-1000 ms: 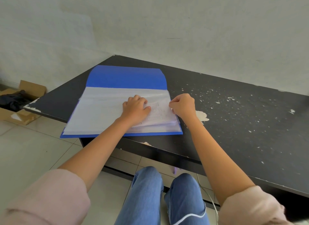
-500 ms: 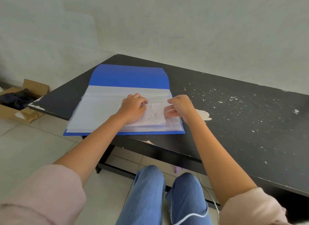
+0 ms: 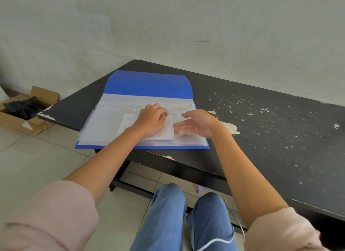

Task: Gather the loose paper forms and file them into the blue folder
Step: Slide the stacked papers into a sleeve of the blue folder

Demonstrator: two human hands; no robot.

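Head view: left grip (image 3: 152,120) is clenched on the paper form (image 3: 165,132), fingers curled over its far edge, thumb by the form's top-right corner, grasping it & holding it flat. Form lies under & just right of that grip, on the clear sleeves (image 3: 104,127) of the blue folder (image 3: 147,82), which is open flat on the desk (image 3: 270,138). Folder's blue cover spreads beyond both grips toward the wall. Its near edge runs just below both wrists, w/ the near-left corner overhanging the desk edge. Right grip (image 3: 199,123) is released: palm turned toward the left grip, fingers (image 3: 180,128) straight and seen through a clear sleeve sheet, i.e. slid under it, thumb above. Fingertips are just beside the form's right edge; can't tell if touching. Desk to the right of the right grip is black w/ chipped pale patches. Well left of the left grip, on the floor, is an open cardboard box (image 3: 43,97) w/ sth dark inside.
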